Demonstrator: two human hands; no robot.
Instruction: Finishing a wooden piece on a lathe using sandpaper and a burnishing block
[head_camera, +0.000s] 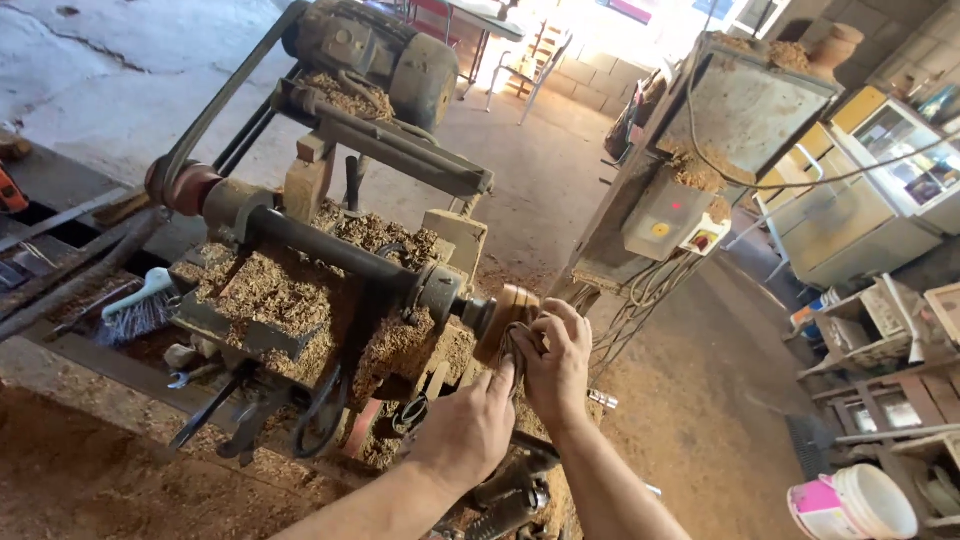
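I take the lathe (330, 270) as my landmark; it fills the middle of my view, buried in wood shavings (270, 295). Off its left side a brush (140, 308) with pale bristles lies on the bench, and a wrench (190, 377) rests just below the lathe's bed. A drive belt (225, 95) climbs from the lathe's left end up to the motor (385, 50) mounted above it.

At the lathe's right end sits the round wooden workpiece (508, 315), held on the spindle. My left hand (465, 430) comes up from below the lathe's right end, fingers curled, pinching the lower part of a folded cloth (512, 350). My right hand (555, 360) is just right of the workpiece, fingers bent around the same cloth and pressing it against the wood's face. Both hands are closed on the cloth and nearly touch each other.

Farther right of the lathe stands a grey switch box (665, 215) with cables hanging under it. Well right and below the lathe, on the dusty floor, sits a white and pink bucket (855, 505).
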